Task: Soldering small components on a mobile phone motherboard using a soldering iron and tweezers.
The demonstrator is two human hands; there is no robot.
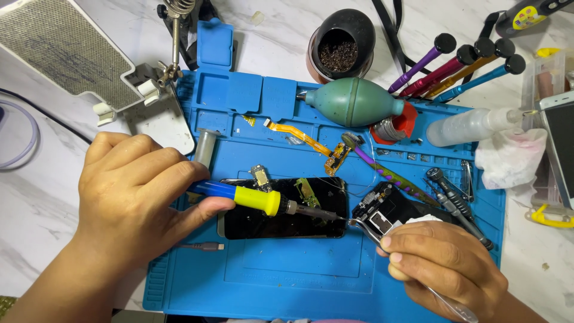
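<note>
- The left hand wraps its fingers closed around the blue and yellow handle of a soldering iron, which lies nearly level and points toward the right edge of the blue work mat.
- The iron's dark tip reaches across an opened phone, which lies flat with its dark inside up near the middle of the mat, and ends at the phone's right edge.
- The right hand pinches a pair of metal tweezers between thumb and fingers; the tweezer points meet the iron's tip just beside a small black phone part that lies to the right of the phone.
- A white scrap sits on that black part, touching the right hand's knuckles.
- Toward the far edge of the mat lie a green rubber air blower, an orange flex cable and a purple spudger tool.
- Two dark screwdrivers lie near the mat's right edge.
- Beyond the mat's far edge on the desk stand a dark pot of brown tip-cleaning material and a row of coloured screwdrivers.
- A clear bottle and a crumpled white tissue lie at the far right corner of the mat.
- A white mesh-fronted device stands at the far left corner of the desk.
</note>
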